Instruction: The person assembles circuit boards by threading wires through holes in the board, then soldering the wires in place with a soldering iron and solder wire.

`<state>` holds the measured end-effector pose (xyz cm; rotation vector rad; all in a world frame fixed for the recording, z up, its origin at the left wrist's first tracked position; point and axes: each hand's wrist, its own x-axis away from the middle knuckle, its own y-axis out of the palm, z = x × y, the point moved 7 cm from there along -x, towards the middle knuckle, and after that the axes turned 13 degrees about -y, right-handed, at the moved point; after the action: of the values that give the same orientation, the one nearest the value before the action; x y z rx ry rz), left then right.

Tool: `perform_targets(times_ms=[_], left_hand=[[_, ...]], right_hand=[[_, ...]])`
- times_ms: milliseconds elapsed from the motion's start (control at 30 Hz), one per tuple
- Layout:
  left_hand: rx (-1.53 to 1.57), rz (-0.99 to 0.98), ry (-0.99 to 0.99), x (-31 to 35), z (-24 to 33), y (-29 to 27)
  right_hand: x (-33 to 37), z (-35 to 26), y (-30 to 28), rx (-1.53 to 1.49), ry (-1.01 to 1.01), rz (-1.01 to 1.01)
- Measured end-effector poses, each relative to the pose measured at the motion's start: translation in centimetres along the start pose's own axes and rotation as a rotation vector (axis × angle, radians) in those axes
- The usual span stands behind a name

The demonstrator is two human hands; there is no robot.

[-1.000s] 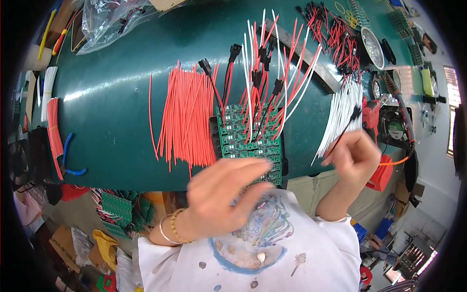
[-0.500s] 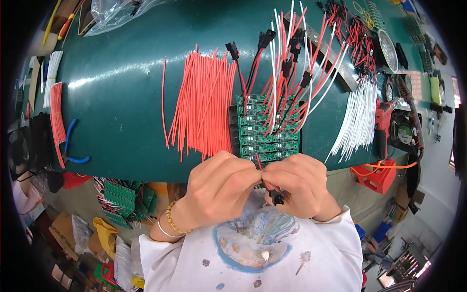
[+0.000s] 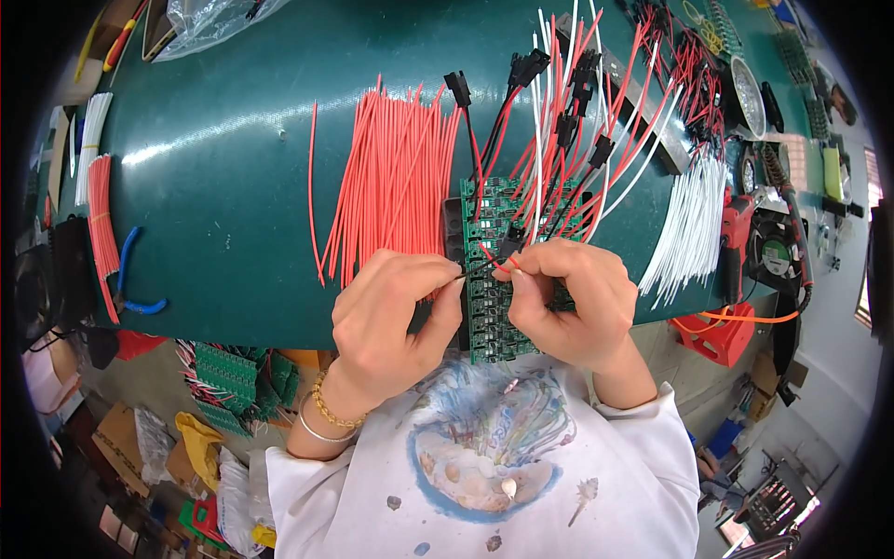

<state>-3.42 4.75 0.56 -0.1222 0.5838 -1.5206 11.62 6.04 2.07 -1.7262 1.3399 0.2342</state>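
Over the green circuit boards [image 3: 489, 321], my left hand [image 3: 396, 312] pinches the tip of a thin black wire [image 3: 478, 270] between thumb and forefinger. Close beside it, my right hand [image 3: 582, 298] is closed on the red and black lead of a black plug connector [image 3: 509, 242], near its red wire. The connector lies just beyond my fingertips, above the boards. The boards sit side by side in rows on a black holder [image 3: 453, 228]. Red, black and white wires [image 3: 549, 168] rise from their far part, some ending in black connectors [image 3: 528, 67].
Left of the boards lies a bundle of red wires [image 3: 391, 177]. White wires [image 3: 687, 233] are spread at right, by a red tool [image 3: 736, 228]. A metal bar [image 3: 643, 102] lies behind. Blue-handled pliers [image 3: 130, 270] rest far left. More boards [image 3: 223, 373] are stacked below the table edge.
Both hands have moved forward over the boards and slightly apart. The connector, which hung toward me below my fingers, now points away. The boards' near rows have come into view.
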Motion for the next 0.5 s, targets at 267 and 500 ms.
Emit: perform_targets(times_ms=[267, 500], left_hand=[[0.000, 0.012, -0.011, -0.3, -0.1, 0.3], [0.028, -0.008, -0.103, -1.4, 0.4, 0.6]], right_hand=[[0.0, 0.4, -0.2, -0.029, 0.022, 0.003], [-1.0, 0.1, -0.4, 0.056, 0.162, 0.021]])
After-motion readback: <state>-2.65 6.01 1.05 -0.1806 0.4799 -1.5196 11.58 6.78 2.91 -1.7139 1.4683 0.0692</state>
